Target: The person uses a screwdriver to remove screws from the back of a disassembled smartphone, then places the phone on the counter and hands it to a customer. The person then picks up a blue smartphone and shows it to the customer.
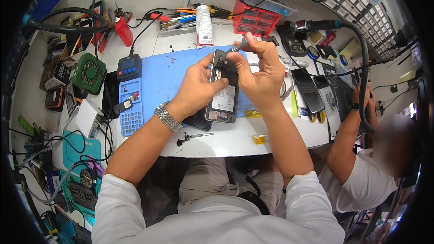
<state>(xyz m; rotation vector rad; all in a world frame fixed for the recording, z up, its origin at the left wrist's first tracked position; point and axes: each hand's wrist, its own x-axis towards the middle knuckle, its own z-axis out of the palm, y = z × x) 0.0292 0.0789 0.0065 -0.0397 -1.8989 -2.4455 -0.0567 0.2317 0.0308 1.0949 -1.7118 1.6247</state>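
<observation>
An opened smartphone [224,96] with its back cover off stands tilted over the blue work mat [158,74]. My left hand [199,86] grips its left edge and steadies it. My right hand [260,74] holds a grey-handled screwdriver [238,46], its tip set into the phone's upper part. A silver watch [168,117] is on my left wrist. The phone's lower end rests near a dark flat part on the white table [235,142].
A red drawer box [255,18], a white tube [204,26], a green fan [88,72] and a small black meter [129,67] ring the mat. Tweezers [194,135] lie near the front edge. Another person [375,162] sits at my right beside other phones [308,89].
</observation>
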